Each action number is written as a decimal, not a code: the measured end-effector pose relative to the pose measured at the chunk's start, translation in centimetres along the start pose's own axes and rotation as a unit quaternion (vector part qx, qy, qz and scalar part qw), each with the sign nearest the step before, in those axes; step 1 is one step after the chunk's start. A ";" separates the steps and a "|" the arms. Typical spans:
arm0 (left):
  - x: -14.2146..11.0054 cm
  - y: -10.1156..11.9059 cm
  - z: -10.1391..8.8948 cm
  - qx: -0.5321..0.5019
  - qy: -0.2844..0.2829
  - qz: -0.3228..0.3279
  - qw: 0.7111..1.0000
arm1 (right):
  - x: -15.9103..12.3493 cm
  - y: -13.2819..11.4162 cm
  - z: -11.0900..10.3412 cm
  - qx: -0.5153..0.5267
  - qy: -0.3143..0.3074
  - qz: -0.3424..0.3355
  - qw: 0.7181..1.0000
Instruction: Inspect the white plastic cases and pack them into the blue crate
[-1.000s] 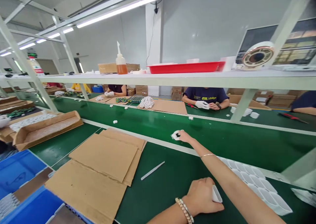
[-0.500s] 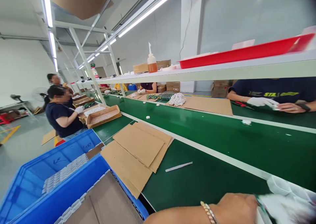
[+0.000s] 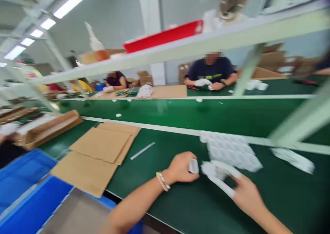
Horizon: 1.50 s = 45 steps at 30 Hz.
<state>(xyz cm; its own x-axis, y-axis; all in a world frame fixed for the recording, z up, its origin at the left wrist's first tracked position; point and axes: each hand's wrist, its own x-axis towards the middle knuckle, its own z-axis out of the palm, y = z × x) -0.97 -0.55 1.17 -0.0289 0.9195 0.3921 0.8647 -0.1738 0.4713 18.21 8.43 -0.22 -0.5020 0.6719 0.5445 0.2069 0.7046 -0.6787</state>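
Observation:
My left hand (image 3: 182,168), with a beaded bracelet at the wrist, is closed around a small whitish, translucent piece (image 3: 193,166) whose end shows by the thumb. To its right, my right hand (image 3: 249,194) has white coverings on its thumb and finger. Their tips come together at a blurred white lump (image 3: 209,168), whose kind I cannot make out. The hands are close but apart, above the green table. Just behind them lies a white plastic tray (image 3: 232,148) with rows of compartments.
Tweezers (image 3: 142,150) and stacked cardboard sheets (image 3: 100,141) lie to the left, with a blue crate (image 3: 33,206) below. A crumpled white item (image 3: 294,160) rests at right. Across the green belt (image 3: 165,108) a person (image 3: 210,70) works. A shelf (image 3: 160,51) and slanted post (image 3: 301,113) stand near.
The view has swung right, bringing my right hand and the whole tray into sight. My left hand now appears near the middle, clear of the blurred white stuff it was beside.

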 end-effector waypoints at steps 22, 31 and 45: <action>-0.9 1.2 -0.1 -0.074 -0.004 0.034 0.997 | -0.6 -2.4 -1.0 0.035 -0.080 -0.209 0.974; -0.9 1.3 -0.3 -0.046 -0.021 0.040 0.998 | -0.9 -2.5 -0.9 0.024 -0.082 -0.202 0.976; -1.0 1.7 -0.6 0.025 -0.043 0.048 0.998 | -1.3 -2.7 -0.8 -0.036 -0.098 -0.208 0.973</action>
<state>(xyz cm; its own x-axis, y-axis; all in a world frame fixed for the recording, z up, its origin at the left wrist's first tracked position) 0.18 -1.95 2.06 0.0956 0.9266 0.3637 0.8857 -0.2460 0.3937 19.01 5.81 1.34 -0.7031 0.2746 0.6559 0.0062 0.9248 -0.3805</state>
